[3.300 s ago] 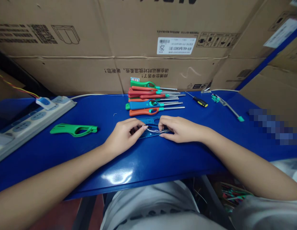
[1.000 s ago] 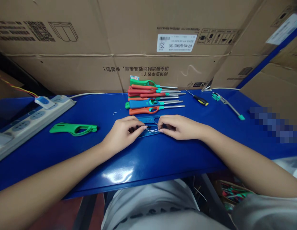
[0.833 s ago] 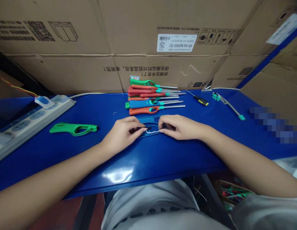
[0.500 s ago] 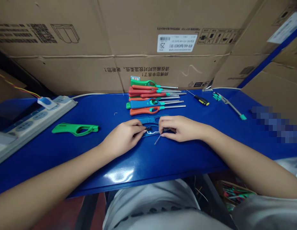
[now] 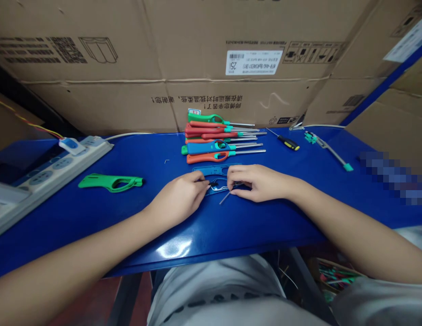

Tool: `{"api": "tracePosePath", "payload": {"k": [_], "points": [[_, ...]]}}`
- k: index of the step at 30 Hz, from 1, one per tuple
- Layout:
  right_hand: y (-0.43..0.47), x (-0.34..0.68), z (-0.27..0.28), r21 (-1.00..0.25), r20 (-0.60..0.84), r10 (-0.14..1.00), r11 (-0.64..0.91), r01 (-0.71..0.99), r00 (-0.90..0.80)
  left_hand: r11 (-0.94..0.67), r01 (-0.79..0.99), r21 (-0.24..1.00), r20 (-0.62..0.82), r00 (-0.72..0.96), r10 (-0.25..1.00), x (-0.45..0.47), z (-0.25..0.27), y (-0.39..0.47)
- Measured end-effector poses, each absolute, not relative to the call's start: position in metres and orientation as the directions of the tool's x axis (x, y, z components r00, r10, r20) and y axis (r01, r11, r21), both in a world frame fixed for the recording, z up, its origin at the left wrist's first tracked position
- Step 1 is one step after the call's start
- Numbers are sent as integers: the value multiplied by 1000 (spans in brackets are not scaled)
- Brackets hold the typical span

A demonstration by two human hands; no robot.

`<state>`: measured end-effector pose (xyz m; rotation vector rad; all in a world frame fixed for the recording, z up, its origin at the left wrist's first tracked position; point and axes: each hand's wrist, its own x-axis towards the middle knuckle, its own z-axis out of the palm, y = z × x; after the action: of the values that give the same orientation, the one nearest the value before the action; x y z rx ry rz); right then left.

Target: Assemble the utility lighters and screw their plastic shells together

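Observation:
Two blue lighter shell halves lie between my hands; the far half [image 5: 211,170] shows its inside, and the near half [image 5: 211,193] is partly covered by fingers. My left hand [image 5: 180,197] is pinched at the near half's left end, beside a small black part [image 5: 214,184]; whether it grips that part is hidden. White wire [image 5: 220,189] loops from there toward the right. My right hand [image 5: 254,182] is closed at the near half's right end, thumb and fingers together. A thin rod [image 5: 225,198] sticks out below its fingertips, slanting toward me.
Several assembled lighters [image 5: 211,147] are stacked behind the shells. A green lighter body [image 5: 110,182] lies left, near a white power strip [image 5: 54,172]. A screwdriver [image 5: 288,142] and a metal part with turquoise pieces [image 5: 328,149] lie at the back right. Cardboard [image 5: 193,59] stands behind.
My left hand has rolled slightly, its fingers now closer together over the near shell half. My right hand and the thin rod have hardly moved. The whole view has shifted a little.

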<state>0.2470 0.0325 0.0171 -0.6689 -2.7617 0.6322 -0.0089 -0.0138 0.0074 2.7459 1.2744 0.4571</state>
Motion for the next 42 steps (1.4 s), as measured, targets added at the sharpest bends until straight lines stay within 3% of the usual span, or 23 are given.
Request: {"api": "tracePosePath", "payload": {"k": [6,13,16,21,24,42], "points": [[33,246,18,-456,111,479,803,384,-871,-649,738,-183,101,671,734,-2,15,-28],[31,246,19,-463,117,479,801,379,-870,-630,705,-326,115,691,714,1,12,-44],[31,245,18,-480,150,479,800,360,-865,-615,758,-220,146,649,747,-2,7,-41],[33,242,11,-508,232,522,785,355,-821,-630,746,218,223,590,776,-8,-4,-27],[34,241,8,-456,216,565,779,430,-796,-627,702,337,257,573,779,-8,-6,-25],[27,238,12,-344,120,613,764,546,-781,-659,638,399,272,604,749,-4,-7,-27]]}}
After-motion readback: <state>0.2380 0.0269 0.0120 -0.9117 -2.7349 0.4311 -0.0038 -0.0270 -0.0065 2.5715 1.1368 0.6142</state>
